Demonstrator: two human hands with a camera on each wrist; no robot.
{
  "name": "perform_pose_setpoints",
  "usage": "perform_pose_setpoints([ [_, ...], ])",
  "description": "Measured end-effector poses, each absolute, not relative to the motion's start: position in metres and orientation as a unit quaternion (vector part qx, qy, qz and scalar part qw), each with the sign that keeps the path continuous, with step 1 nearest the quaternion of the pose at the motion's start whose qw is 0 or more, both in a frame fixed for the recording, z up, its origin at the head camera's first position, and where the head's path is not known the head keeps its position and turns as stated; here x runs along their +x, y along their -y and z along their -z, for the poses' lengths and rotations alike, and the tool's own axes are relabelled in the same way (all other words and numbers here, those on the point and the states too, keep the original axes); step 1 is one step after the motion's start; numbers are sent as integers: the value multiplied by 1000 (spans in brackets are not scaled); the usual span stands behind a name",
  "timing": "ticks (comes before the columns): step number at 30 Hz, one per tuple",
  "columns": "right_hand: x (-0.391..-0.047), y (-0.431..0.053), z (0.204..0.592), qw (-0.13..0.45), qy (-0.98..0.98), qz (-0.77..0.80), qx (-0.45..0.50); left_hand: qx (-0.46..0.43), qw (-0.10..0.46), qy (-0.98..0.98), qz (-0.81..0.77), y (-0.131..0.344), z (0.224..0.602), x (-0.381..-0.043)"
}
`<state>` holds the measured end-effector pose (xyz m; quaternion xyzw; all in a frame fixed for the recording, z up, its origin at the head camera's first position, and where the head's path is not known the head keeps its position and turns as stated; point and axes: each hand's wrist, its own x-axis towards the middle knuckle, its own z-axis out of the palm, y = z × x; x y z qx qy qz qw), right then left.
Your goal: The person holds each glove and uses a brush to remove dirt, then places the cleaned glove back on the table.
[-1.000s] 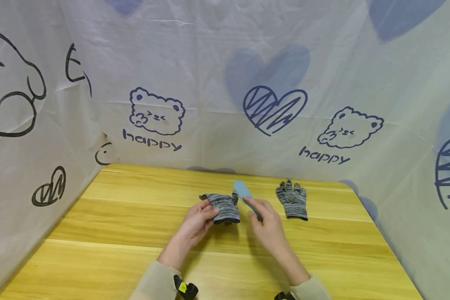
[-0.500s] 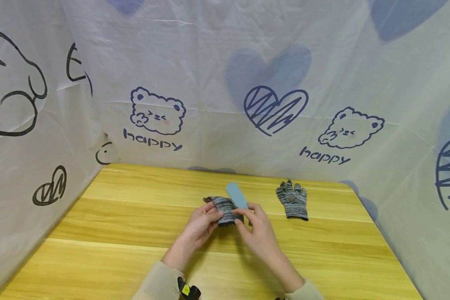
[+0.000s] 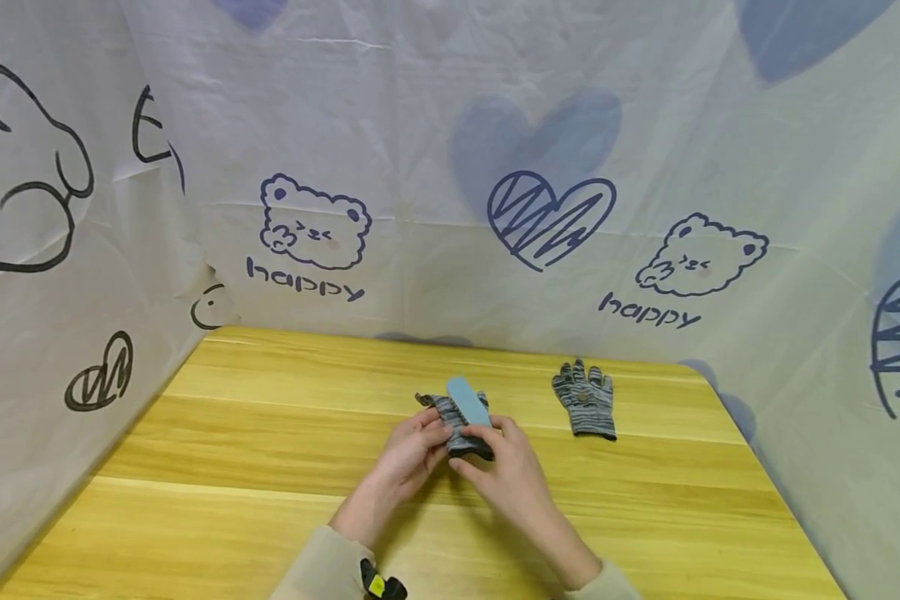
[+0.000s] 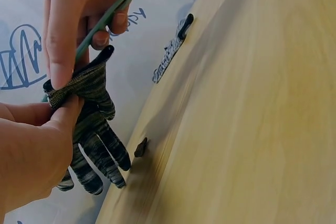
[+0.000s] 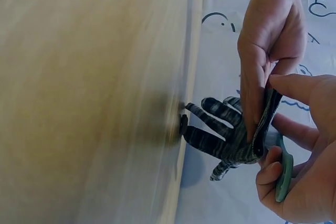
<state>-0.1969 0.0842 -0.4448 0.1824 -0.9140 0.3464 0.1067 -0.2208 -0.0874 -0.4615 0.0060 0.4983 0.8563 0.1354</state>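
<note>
A grey-and-black knitted glove (image 3: pixel 444 410) is held above the table, its fingers hanging down in both wrist views. My left hand (image 3: pixel 412 450) grips it near the cuff, thumb (image 4: pixel 67 116) on the knit. In my right hand (image 3: pixel 512 467) is a light-blue brush (image 3: pixel 468 402), lying over the glove in the head view. Its dark bristles show only as a thin edge. The brush's greenish handle (image 5: pixel 285 176) runs through the curled right fingers. The right thumb (image 5: pixel 294 85) touches the glove's cuff. A second, matching glove (image 3: pixel 587 400) lies flat to the right.
The wooden table (image 3: pixel 270 450) meets a printed cloth (image 3: pixel 420 275) at its back edge, and cloth hangs on both sides too. A small dark piece (image 4: pixel 140 147) shows at the table near the held glove's fingertips; what it is I cannot tell.
My right hand has moved left and brought the brush from beside the glove to over it, with its fingers now at the cuff. The left hand and glove have shifted slightly right.
</note>
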Motion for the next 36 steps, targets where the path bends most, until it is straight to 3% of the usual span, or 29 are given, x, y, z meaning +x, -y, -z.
perform_pose_setpoints([
  [18, -200, -87, 450, 141, 915, -338, 169, 4, 144, -500, -854, 84, 460, -217],
  [36, -215, -102, 453, 111, 871, -455, 150, 19, 153, -501, -852, 84, 462, -218],
])
